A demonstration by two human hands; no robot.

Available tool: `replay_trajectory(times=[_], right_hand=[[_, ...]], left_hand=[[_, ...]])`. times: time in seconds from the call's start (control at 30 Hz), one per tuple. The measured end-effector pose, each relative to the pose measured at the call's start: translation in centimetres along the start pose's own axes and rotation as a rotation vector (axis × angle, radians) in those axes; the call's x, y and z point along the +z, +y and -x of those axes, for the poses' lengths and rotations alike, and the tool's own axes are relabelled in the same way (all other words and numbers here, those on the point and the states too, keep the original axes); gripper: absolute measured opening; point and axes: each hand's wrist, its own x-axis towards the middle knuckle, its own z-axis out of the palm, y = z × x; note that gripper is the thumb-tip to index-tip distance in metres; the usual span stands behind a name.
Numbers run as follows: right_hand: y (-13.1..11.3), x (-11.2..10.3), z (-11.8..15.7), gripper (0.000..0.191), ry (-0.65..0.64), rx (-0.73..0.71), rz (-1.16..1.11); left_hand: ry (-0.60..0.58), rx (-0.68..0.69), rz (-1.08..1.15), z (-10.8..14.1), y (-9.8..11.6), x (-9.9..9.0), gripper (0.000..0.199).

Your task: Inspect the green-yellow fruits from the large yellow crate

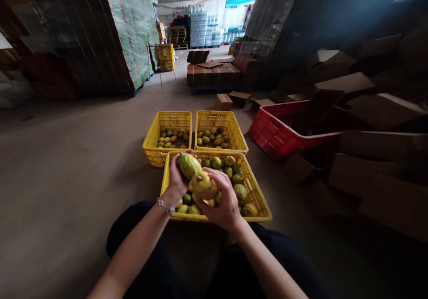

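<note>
My left hand (pixel 178 178) is wrapped round a green oval fruit (pixel 189 166); its exact kind I cannot tell. Close beside it, my right hand (pixel 224 197) grips a yellow fruit (pixel 202 184) with a knobbed end, its stubby tip turned towards me. Both fruits are held over the near yellow crate (pixel 264 207), and they overlap in view. Inside that crate lie several loose green and yellowish fruits (pixel 240 191), partly hidden by my hands. A bracelet circles my left wrist.
Behind the near crate stand a left yellow crate (pixel 150 149) and a right yellow crate (pixel 241 141), both holding similar fruits. A red crate (pixel 277 134) and piled cardboard boxes (pixel 368 161) crowd the right. Wrapped pallet stacks (pixel 130 27) rise beyond on the left.
</note>
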Motion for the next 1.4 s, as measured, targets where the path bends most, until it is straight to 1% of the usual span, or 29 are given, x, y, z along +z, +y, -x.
replay_trajectory(times=[0.07, 0.17, 0.23, 0.27, 0.37, 0.43, 0.5, 0.57, 0.63, 0.7, 0.73, 0.77, 0.83, 0.9, 0.97, 1.03, 1.1, 1.2, 1.3, 1.4], right_hand=[[0.4, -0.1, -0.2, 0.059, 0.058, 0.05, -0.027], [0.8, -0.2, -0.6, 0.061, 0.121, 0.116, -0.035], [1.0, -0.3, -0.8, 0.062, 0.126, 0.136, -0.002], [1.1, -0.4, -1.0, 0.062, 0.104, 0.131, 0.022], [1.5, -0.7, -1.2, 0.06, -0.012, 0.023, 0.102], [1.8, -0.8, -1.2, 0.06, -0.054, -0.073, 0.151], [2.1, -0.7, -0.9, 0.061, -0.059, -0.108, 0.178], [2.3, -0.6, -0.6, 0.062, -0.055, -0.051, 0.157], [2.4, -0.3, -0.4, 0.068, -0.042, 0.079, 0.091], [2.6, -0.2, -0.5, 0.079, -0.01, 0.247, -0.005], [2.6, -0.2, -0.7, 0.082, 0.017, 0.335, -0.063], [2.7, -0.2, -0.9, 0.083, 0.049, 0.424, -0.125], [2.7, -0.3, -1.6, 0.076, 0.136, 0.597, -0.284], [2.7, -0.6, -2.4, 0.066, 0.214, 0.746, -0.502], [2.7, -0.9, -3.1, 0.057, 0.26, 0.859, -0.756], [2.7, -1.0, -3.6, 0.05, 0.281, 0.94, -1.007], [2.7, -1.0, -3.8, 0.043, 0.311, 0.974, -1.222], [2.8, -0.7, -3.8, 0.038, 0.371, 0.973, -1.417], [3.0, -0.2, -3.9, 0.035, 0.428, 0.961, -1.457], [3.2, 0.1, -4.1, 0.035, 0.46, 0.944, -1.473]], left_hand=[[0.007, 0.122, -0.066, 0.1, 0.6, 0.1, 0.031], [-0.063, 0.3, -0.235, 0.8, 0.8, 0.1, 0.033], [-0.12, 0.38, -0.337, 1.3, 0.6, -0.2, 0.032], [-0.147, 0.411, -0.384, 1.6, 0.5, -0.6, 0.03], [-0.232, 0.494, -0.518, 2.1, 0.2, -1.7, 0.025], [-0.262, 0.505, -0.565, 2.2, 0.2, -2.1, 0.024], [-0.245, 0.471, -0.553, 2.2, 0.2, -2.1, 0.023], [-0.196, 0.415, -0.527, 2.0, 0.3, -1.5, 0.022], [-0.14, 0.335, -0.485, 1.7, 0.4, -0.8, 0.027], [-0.079, 0.208, -0.392, 1.3, 0.4, -0.1, 0.035], [-0.037, 0.132, -0.325, 1.1, 0.5, 0.2, 0.036], [0.007, 0.054, -0.255, 0.9, 0.5, 0.4, 0.034], [0.075, -0.071, -0.138, 0.5, 0.8, 0.6, 0.027], [0.07, -0.148, -0.078, 0.4, 1.0, 0.7, 0.023], [0.004, -0.199, -0.077, 0.4, 1.2, 0.7, 0.024], [-0.068, -0.236, -0.087, 0.5, 1.2, 0.7, 0.028], [-0.108, -0.256, -0.044, 0.7, 0.9, 0.7, 0.032], [-0.09, -0.259, 0.136, 0.7, 0.2, 0.6, 0.035], [-0.065, -0.217, 0.259, 0.6, -0.5, 0.8, 0.035], [-0.075, -0.174, 0.245, 0.4, -0.9, 1.0, 0.033]])
